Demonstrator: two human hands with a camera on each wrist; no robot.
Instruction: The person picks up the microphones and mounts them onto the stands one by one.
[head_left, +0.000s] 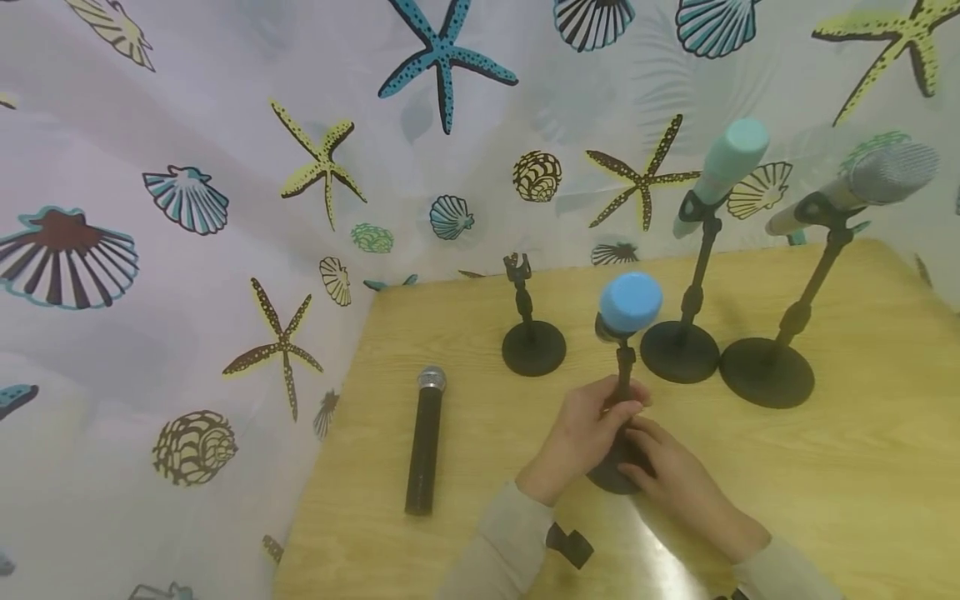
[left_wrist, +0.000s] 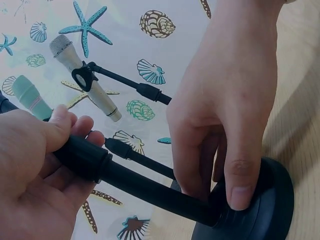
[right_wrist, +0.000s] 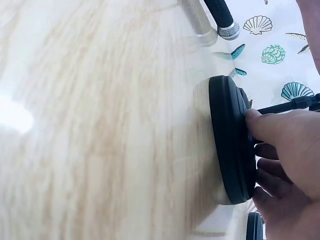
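Note:
A black desktop microphone stand stands near the table's middle, carrying a microphone with a blue head. My left hand holds the upright, its thumb and fingers round the thick collar in the left wrist view. Lower down, my right hand grips the stand at the foot of its pole. The right thumb lies on the round base, and its other fingers curl on the pole's far side, partly hidden.
To the left, a black microphone with silver head lies on the wooden table. Behind it is a short stand with a vacant clip. Stands holding a mint microphone and a silver-grey microphone are at right. A shell-patterned cloth hangs behind.

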